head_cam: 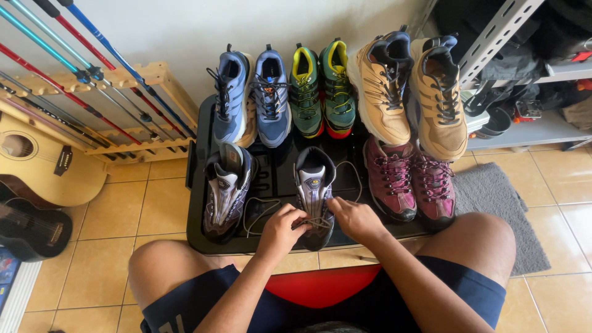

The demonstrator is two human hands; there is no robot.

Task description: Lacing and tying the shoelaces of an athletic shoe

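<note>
A grey and black hiking shoe (314, 179) stands on a black shoe tray (196, 203) right in front of me. My left hand (282, 229) and my right hand (353, 217) are both pinched on its light grey laces (311, 222) near the toe end. Loose lace loops trail onto the tray on both sides. Its matching shoe (227, 188) lies to the left, laces undone.
Blue shoes (250, 98), green shoes (322, 86), tan boots (410, 86) and maroon shoes (410, 182) fill the tray. A guitar (37, 166) and a wooden rack of poles (123, 111) stand left. A grey mat (499, 191) and metal shelving (524, 74) are right. My bare knees flank a red seat.
</note>
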